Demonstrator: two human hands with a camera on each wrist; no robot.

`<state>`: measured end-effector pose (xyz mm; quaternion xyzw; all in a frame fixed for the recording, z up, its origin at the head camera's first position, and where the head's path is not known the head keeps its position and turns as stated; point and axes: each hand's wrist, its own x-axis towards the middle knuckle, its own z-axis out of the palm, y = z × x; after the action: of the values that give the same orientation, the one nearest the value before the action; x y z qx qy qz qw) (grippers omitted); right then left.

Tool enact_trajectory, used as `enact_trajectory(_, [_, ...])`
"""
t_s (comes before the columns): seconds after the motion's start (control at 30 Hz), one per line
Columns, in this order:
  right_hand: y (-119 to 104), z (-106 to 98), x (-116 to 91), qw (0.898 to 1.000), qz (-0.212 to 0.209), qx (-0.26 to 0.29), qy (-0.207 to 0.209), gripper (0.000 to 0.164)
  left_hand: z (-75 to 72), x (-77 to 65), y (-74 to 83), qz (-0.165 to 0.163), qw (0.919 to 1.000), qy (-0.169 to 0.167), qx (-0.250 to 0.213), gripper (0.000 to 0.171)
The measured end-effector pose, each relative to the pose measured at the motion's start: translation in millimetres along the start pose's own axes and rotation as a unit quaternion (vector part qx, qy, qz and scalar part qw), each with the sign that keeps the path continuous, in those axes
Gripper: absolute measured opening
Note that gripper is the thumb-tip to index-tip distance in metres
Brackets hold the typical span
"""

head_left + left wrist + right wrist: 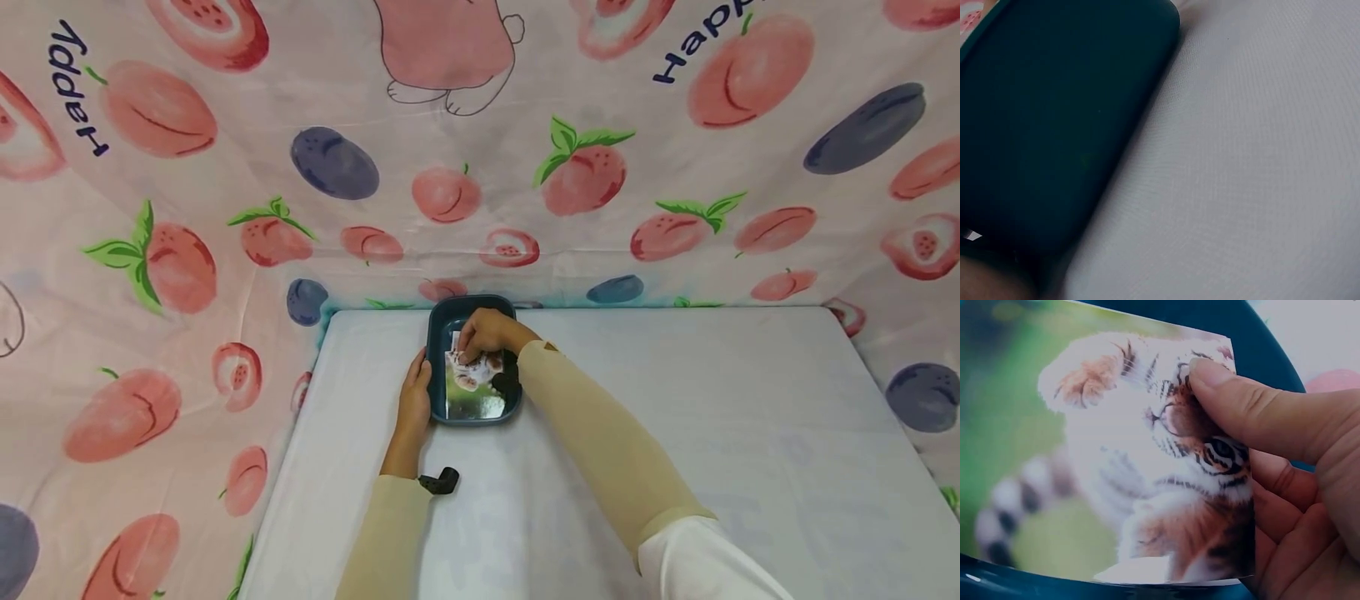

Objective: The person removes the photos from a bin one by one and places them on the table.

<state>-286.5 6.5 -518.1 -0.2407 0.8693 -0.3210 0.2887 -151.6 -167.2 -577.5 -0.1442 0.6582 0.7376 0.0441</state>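
Tiger picture (pixel 1107 456) sits over the dark tray (pixel 438 387), its edge pinched between thumb and fingers of our right grip (pixel 489 331). Uneven pressure could crease it; if our left grip (pixel 414 393), resting along the tray's side, pushes, the tray could slide.

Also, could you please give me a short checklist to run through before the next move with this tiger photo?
1. Tiger photo pinched by the right hand: ok, thumb on its face, fingers behind.
2. Left hand at the tray: ok, against its left side.
3. Tray upright on the table: ok.
4. Photo clear of the tray's outline in the head view: not ok.
5. Anything directly beneath the photo: cannot tell.
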Motion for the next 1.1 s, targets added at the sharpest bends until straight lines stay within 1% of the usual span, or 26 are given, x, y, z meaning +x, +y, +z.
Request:
enact_trajectory(0.23, [0.2,-1.8,-2.1,0.999,0.006,0.043,-0.005,0.009,1.1,0.8,1.8,-0.004,1.0,0.0,0.002,0.054])
enact_trajectory(0.47, [1.5,-4.1,-3.1,0.999,-0.016,-0.001,0.029,0.01,1.3,0.3,1.0,-0.01,0.9999,0.007,0.001,0.054])
enact_trajectory(0.63, [3.6,-6.3,-4.7,0.999,-0.041,0.01,0.035,0.012,0.7,1.2,-1.0,-0.009,0.9999,0.005,-0.005,0.054])
enact_trajectory(0.77, [3.3,-10.2,-9.1,0.998,-0.049,0.034,0.034,0.011,0.9,1.0,-1.3,-0.008,0.9999,0.004,-0.008,0.055])
enact_trajectory(0.87, [2.3,-14.7,-14.5,0.996,-0.043,0.073,0.025,0.011,2.1,0.3,-0.5,-0.008,0.9999,0.004,-0.009,0.055])
enact_trajectory(0.97, [2.1,-20.1,-20.2,0.992,-0.047,0.113,0.021,0.011,2.8,-0.1,0.3,-0.01,0.9999,0.006,-0.006,0.055])
enact_trajectory(1.1, [2.8,-29.3,-28.1,0.987,-0.065,0.145,0.034,0.013,2.7,0.3,2.0,-0.011,0.9999,0.011,-0.001,0.055])
